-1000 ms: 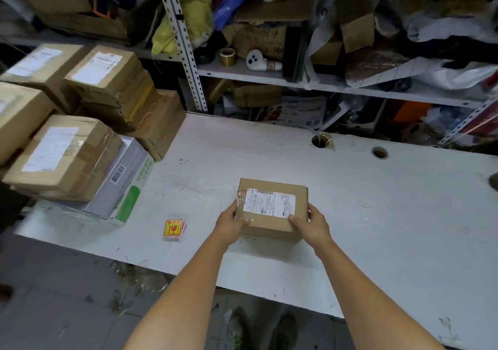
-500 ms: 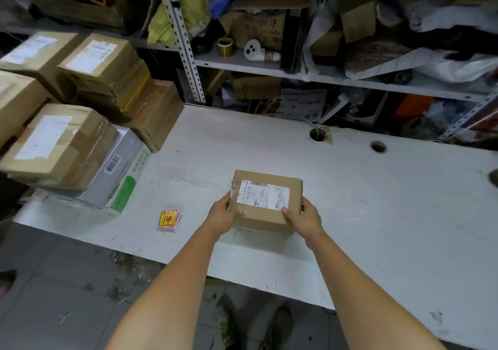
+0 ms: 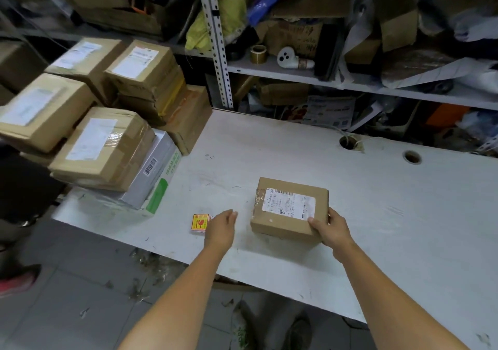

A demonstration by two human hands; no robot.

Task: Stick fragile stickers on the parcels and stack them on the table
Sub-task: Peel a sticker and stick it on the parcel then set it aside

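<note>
A small brown cardboard parcel (image 3: 289,209) with a white shipping label lies flat on the white table (image 3: 350,201) near its front edge. My right hand (image 3: 330,227) grips the parcel's near right corner. My left hand (image 3: 221,228) is off the parcel, fingers apart and holding nothing, just right of a small stack of red and yellow fragile stickers (image 3: 200,223). The hand covers the stack's right edge.
Several taped cardboard parcels (image 3: 99,147) are piled at the table's left end, one on a white box with a green stripe (image 3: 159,177). Cluttered metal shelves (image 3: 296,69) run behind the table. Two cable holes (image 3: 412,157) sit at the back right.
My left hand has let go of the parcel's left side and moved left toward the sticker stack. My right hand keeps its hold on the parcel.
</note>
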